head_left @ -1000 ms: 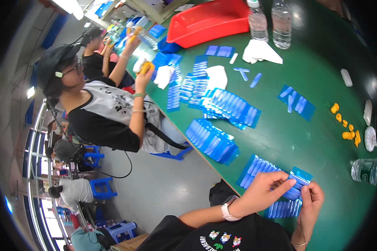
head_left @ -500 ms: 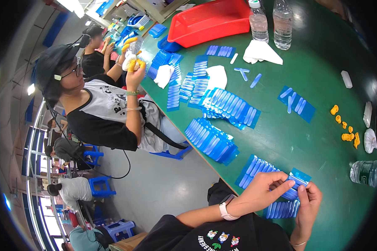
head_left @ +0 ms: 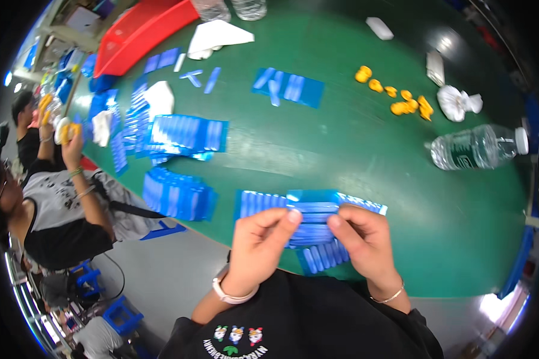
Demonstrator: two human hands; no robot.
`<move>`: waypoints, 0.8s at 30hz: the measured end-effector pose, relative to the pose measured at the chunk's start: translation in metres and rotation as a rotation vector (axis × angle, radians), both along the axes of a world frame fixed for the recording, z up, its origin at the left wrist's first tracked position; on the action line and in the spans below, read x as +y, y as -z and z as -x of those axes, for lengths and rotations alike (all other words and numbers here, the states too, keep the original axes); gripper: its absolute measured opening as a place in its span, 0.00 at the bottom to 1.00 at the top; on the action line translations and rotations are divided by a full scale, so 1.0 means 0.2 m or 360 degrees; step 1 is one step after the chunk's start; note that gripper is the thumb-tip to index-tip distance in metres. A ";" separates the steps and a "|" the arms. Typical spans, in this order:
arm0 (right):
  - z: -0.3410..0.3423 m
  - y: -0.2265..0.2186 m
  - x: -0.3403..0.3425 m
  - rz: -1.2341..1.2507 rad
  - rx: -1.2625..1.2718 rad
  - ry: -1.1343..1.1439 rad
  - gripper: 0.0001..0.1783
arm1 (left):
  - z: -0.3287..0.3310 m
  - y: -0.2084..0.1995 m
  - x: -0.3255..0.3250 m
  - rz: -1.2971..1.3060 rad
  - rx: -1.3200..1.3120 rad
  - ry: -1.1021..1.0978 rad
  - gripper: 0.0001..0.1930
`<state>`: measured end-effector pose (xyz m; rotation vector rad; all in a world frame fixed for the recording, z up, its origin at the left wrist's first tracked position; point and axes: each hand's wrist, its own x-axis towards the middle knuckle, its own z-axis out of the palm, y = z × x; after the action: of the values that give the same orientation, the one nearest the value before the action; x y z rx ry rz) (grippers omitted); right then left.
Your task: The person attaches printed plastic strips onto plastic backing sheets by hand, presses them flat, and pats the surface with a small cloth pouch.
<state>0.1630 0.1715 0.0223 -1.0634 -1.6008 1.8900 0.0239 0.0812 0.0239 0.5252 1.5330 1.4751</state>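
Observation:
Between my hands I hold a blue film sheet (head_left: 312, 208) with a row of long, narrow translucent blue strips on it. My left hand (head_left: 259, 246) pinches its left side between thumb and fingers. On its right side, my right hand (head_left: 365, 240) grips it the same way. Beneath lie more sheets with strips: one blue strip sheet (head_left: 257, 202) shows by my left fingers, and another strip sheet (head_left: 324, 257) shows below the held one, near my body. What lies directly under the held sheet is hidden.
Two stacks of strip sheets, a farther stack (head_left: 182, 134) and a nearer stack (head_left: 175, 194), lie to the left. Yellow rubbery pieces (head_left: 406, 106) and a plastic bottle (head_left: 476, 148) lie at right. A red basket (head_left: 135, 36) stands far left. A co-worker (head_left: 60, 203) sits at left.
My view has turned, so the table and its things appear farther left and level. Both hands now sit nearer the middle, still gripping the strip sheet at its two sides.

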 end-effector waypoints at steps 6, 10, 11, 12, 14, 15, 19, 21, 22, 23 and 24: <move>-0.02 0.00 0.01 -0.0013 0.0092 -0.0037 0.07 | -0.02 0.02 0.02 -0.0016 -0.0052 -0.0013 0.07; -0.04 0.01 0.01 -0.0025 0.0094 -0.0034 0.07 | -0.01 0.03 0.00 0.0009 0.0012 0.0112 0.06; -0.04 0.01 0.01 -0.0021 0.0108 -0.0021 0.06 | -0.02 0.03 0.00 -0.0004 0.0013 0.0113 0.06; -0.04 0.02 0.01 -0.0015 0.0103 -0.0025 0.06 | -0.02 0.04 0.00 -0.0018 0.0013 0.0114 0.06; -0.03 0.02 0.01 0.0010 0.0094 0.0028 0.06 | -0.02 0.03 0.00 -0.0003 -0.0014 0.0126 0.06; -0.03 0.03 0.01 0.0014 0.0089 0.0029 0.06 | -0.02 0.03 0.00 0.0008 -0.0037 0.0137 0.06; -0.03 0.05 0.00 -0.0046 0.0119 0.0055 0.07 | -0.05 0.02 0.00 -0.0032 -0.0017 0.0118 0.06; -0.03 0.05 0.01 -0.0064 0.0111 0.0052 0.08 | -0.05 0.02 0.01 -0.0044 0.0043 0.0101 0.06; -0.03 0.05 0.01 -0.0086 0.0109 0.0054 0.08 | -0.05 0.03 0.01 -0.0041 0.0042 0.0102 0.06; -0.03 0.05 0.01 -0.0108 0.0107 0.0055 0.08 | -0.04 0.03 0.01 -0.0006 0.0075 0.0142 0.06; -0.03 0.05 0.01 -0.0104 0.0106 0.0055 0.08 | -0.03 0.04 0.00 0.0029 0.0108 0.0182 0.06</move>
<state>0.1693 0.1735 0.0122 -0.9847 -1.5856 1.8185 0.0299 0.0816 0.0160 0.6472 1.5414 1.3675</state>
